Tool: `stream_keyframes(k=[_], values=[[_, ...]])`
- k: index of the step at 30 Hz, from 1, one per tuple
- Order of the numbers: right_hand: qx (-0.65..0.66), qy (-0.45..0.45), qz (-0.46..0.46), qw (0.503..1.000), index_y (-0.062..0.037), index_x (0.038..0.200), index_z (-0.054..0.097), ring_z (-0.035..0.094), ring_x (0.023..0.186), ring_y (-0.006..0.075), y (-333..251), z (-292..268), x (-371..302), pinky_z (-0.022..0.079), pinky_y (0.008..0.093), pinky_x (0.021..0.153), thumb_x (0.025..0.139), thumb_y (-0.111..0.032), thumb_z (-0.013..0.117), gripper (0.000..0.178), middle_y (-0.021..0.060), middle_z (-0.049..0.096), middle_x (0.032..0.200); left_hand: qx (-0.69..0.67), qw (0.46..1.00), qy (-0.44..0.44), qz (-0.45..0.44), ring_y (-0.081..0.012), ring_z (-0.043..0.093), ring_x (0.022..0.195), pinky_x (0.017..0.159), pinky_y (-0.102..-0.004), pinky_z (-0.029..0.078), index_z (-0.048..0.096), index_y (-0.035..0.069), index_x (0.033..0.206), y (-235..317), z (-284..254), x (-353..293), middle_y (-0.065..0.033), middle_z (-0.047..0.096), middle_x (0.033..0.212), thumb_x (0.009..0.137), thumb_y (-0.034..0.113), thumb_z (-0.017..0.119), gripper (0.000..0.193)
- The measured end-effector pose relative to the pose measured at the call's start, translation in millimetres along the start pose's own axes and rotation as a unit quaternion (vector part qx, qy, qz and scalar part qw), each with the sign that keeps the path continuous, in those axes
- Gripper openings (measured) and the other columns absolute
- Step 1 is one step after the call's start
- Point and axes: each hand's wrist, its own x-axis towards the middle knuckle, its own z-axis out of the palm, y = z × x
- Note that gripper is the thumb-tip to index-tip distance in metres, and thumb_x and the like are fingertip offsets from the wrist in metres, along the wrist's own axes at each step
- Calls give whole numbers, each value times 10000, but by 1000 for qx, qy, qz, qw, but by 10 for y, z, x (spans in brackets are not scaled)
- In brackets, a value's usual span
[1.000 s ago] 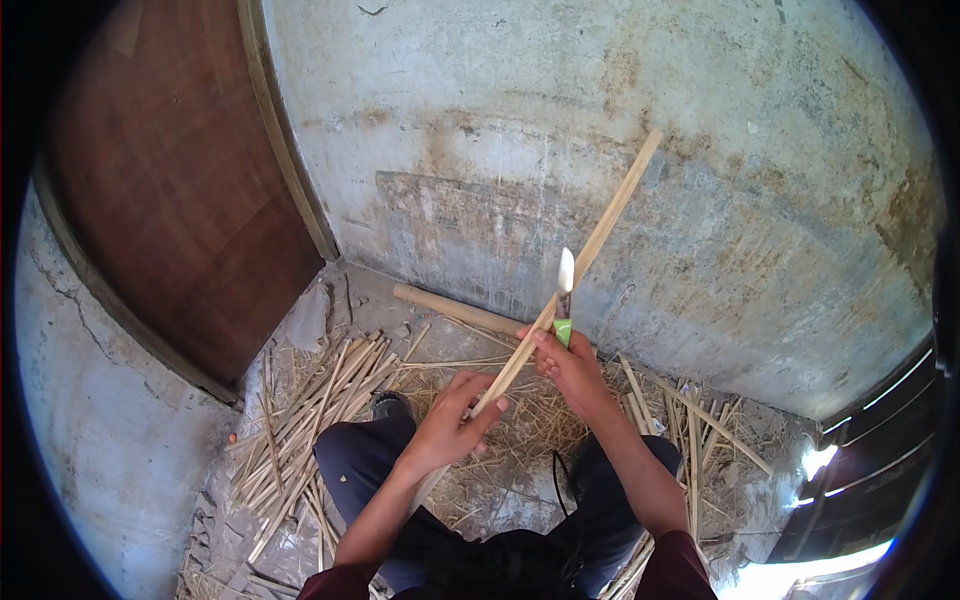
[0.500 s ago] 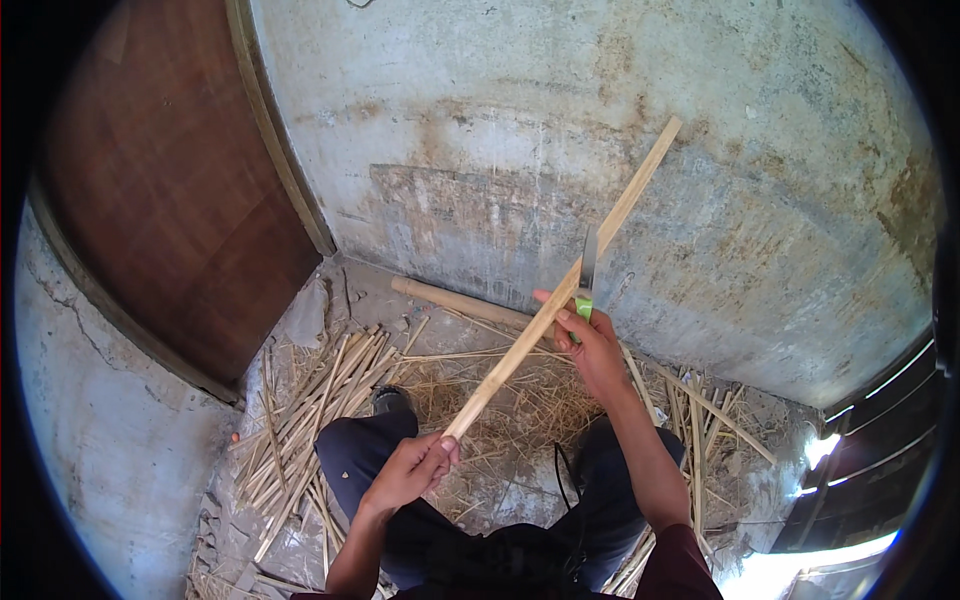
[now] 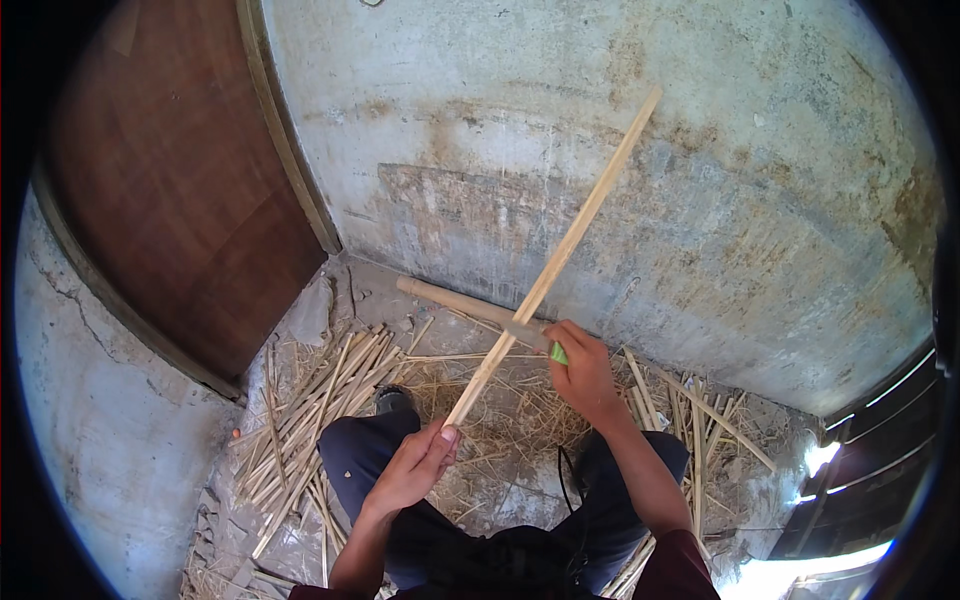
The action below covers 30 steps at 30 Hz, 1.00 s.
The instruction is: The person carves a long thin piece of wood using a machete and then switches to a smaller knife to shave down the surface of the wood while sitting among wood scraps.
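Knife (image 3: 522,331) on stick (image 3: 555,258): shaving stroke apparently in hand.
Left hand (image 3: 412,467) closed round stick's near end, far end slanting right; right hand (image 3: 584,372) grips green handle (image 3: 558,353). Next stroke likely calls for steady left hold, shallow blade.

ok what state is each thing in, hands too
Pale strip: held slanting, upper end free
Green-handled knife: blade bare, crossing the strip
Left hand: closed on the strip's lower end
Right hand: closed around the knife handle
Left stick pile: loosely heaped
Thick pole: lying down
Brown door: looks shut
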Motion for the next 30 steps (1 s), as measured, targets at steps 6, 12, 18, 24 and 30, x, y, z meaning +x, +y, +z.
stream_keyframes(k=[6, 12, 18, 24, 30], values=[[-105, -68, -21, 992, -65, 1034, 643, 693, 728, 364, -66, 95, -83, 542, 480, 638, 748, -36, 645, 288, 130, 690, 883, -25, 999, -1, -38, -77, 437, 679, 617, -274, 402, 533, 44, 956, -89, 112, 41, 7, 463, 768, 1187, 316, 419, 374], [-97, -55, 5, 994, -53, 983, 710, 705, 703, 377, -39, 133, -116, 551, 482, 637, 727, -79, 660, 262, 148, 722, 835, 18, 1000, 6, -11, -104, 495, 705, 658, -304, 445, 540, 29, 973, -154, 166, 55, -5, 512, 783, 1184, 317, 428, 374], [-87, -122, 74, 986, -50, 987, 761, 716, 728, 401, -74, 106, -74, 565, 493, 665, 750, -102, 652, 266, 192, 735, 835, 96, 995, 30, 14, -111, 480, 690, 647, -305, 433, 547, 27, 980, -176, 250, 59, -17, 520, 765, 1178, 320, 442, 368], [-56, -102, 64, 991, -43, 1012, 734, 710, 746, 415, -81, 108, -46, 566, 501, 683, 765, -77, 621, 274, 199, 729, 858, 90, 992, 92, 10, -91, 433, 630, 585, -287, 395, 550, 38, 980, -216, 296, 92, -6, 516, 744, 1176, 343, 436, 380], [-37, -92, 46, 994, -40, 998, 718, 696, 744, 417, 25, 167, -116, 541, 504, 670, 790, -75, 631, 228, 175, 724, 884, 118, 989, 87, -11, -175, 549, 658, 644, -343, 459, 544, 22, 1006, -229, 279, 89, -64, 578, 750, 1171, 323, 434, 360]])
